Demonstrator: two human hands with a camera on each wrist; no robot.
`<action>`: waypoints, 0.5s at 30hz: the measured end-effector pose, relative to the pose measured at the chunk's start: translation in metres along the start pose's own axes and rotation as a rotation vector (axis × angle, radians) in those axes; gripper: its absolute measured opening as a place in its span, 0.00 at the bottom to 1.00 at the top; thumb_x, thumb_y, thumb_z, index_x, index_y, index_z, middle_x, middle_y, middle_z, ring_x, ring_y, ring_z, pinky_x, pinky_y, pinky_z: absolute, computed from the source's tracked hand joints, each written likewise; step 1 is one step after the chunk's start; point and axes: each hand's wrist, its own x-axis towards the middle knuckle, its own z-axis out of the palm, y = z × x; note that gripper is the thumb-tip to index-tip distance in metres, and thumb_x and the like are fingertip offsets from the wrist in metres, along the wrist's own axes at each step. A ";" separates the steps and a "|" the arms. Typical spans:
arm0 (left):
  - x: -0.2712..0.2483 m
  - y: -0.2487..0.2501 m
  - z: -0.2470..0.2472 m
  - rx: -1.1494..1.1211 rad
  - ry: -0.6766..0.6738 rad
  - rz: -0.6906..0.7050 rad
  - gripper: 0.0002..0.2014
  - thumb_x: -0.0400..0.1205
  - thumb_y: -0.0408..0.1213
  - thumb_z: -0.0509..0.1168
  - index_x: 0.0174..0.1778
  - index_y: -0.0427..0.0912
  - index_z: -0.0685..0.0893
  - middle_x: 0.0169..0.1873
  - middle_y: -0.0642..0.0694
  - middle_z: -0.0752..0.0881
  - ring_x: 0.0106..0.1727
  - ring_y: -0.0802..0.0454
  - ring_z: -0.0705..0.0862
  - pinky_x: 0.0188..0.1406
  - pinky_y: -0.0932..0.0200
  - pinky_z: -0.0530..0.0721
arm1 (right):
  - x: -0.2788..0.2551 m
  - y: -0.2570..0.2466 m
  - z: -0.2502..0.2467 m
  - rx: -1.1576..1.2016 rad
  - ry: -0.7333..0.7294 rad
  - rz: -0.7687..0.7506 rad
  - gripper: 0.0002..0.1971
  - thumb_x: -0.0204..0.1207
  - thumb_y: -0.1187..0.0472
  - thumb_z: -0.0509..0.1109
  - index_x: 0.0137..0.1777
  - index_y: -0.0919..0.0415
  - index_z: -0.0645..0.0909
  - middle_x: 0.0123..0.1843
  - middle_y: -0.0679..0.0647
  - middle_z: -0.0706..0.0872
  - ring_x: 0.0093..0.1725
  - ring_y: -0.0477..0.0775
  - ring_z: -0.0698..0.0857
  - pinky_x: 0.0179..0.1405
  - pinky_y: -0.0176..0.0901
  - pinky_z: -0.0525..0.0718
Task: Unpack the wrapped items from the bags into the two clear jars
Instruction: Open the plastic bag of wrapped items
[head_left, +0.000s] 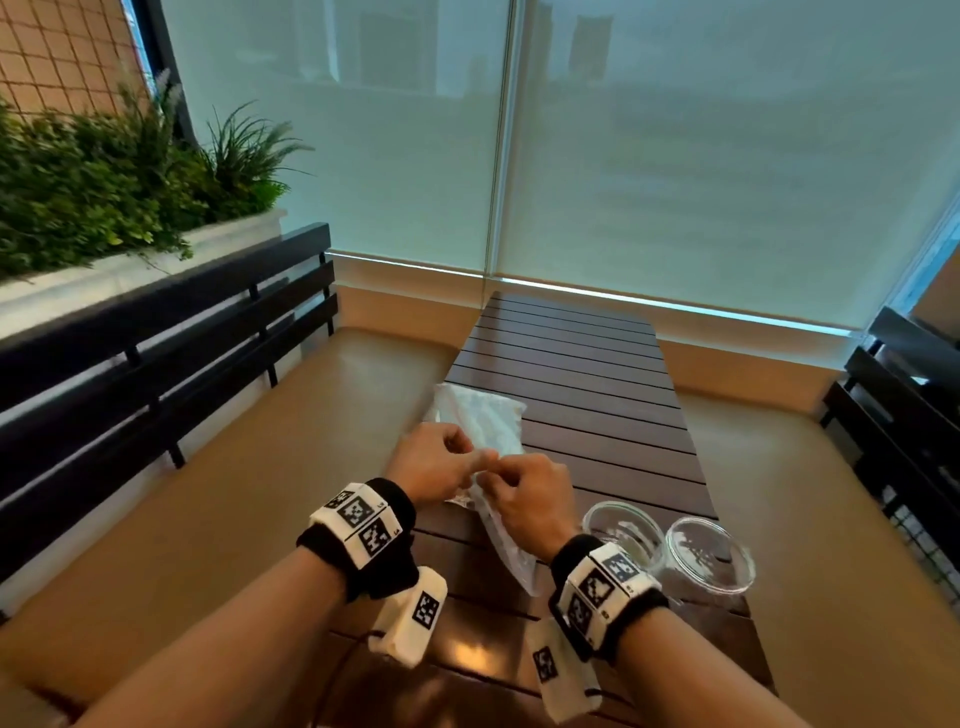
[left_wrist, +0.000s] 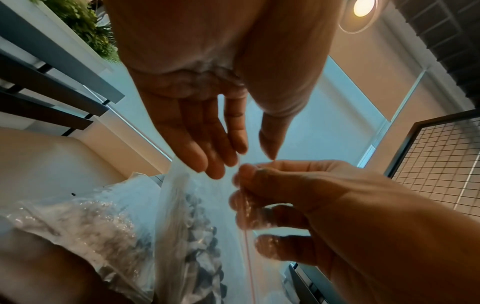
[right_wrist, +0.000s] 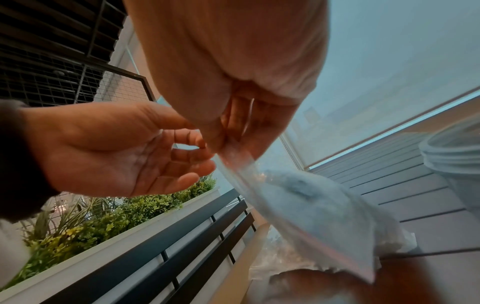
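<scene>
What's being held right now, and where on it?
The right hand pinches the clear zip bag at its top edge by the red seal line; the left hand has relaxed fingers at that edge.

I count two clear plastic bags: one zip bag (head_left: 506, 540) raised over the slatted table (head_left: 582, 364), a second bag (head_left: 480, 415) lying flat on it. Two clear jars (head_left: 621, 527) (head_left: 709, 556) stand side by side. Two hands are in my view, left hand (head_left: 434, 460) and right hand (head_left: 527, 493). One planter (head_left: 130, 265) is on my left. I can't count the wrapped items.
</scene>
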 end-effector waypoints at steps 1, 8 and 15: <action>0.000 0.000 0.001 0.016 0.024 -0.008 0.14 0.73 0.49 0.76 0.41 0.42 0.87 0.36 0.45 0.91 0.41 0.49 0.91 0.47 0.46 0.91 | 0.001 0.001 0.002 0.000 0.027 0.012 0.11 0.76 0.48 0.72 0.40 0.53 0.90 0.31 0.46 0.86 0.33 0.45 0.82 0.33 0.39 0.75; 0.008 0.003 0.003 -0.094 -0.005 -0.050 0.05 0.75 0.39 0.74 0.38 0.42 0.88 0.38 0.42 0.91 0.45 0.44 0.91 0.52 0.42 0.90 | 0.007 0.006 0.005 0.292 0.009 0.199 0.12 0.65 0.44 0.81 0.33 0.51 0.87 0.32 0.46 0.89 0.35 0.46 0.87 0.37 0.48 0.87; 0.007 0.019 0.006 -0.375 -0.102 -0.092 0.04 0.82 0.30 0.69 0.44 0.33 0.82 0.42 0.34 0.86 0.41 0.46 0.88 0.45 0.52 0.88 | 0.012 0.005 -0.019 0.716 -0.131 0.299 0.04 0.78 0.63 0.73 0.44 0.64 0.87 0.39 0.57 0.89 0.36 0.51 0.86 0.38 0.45 0.88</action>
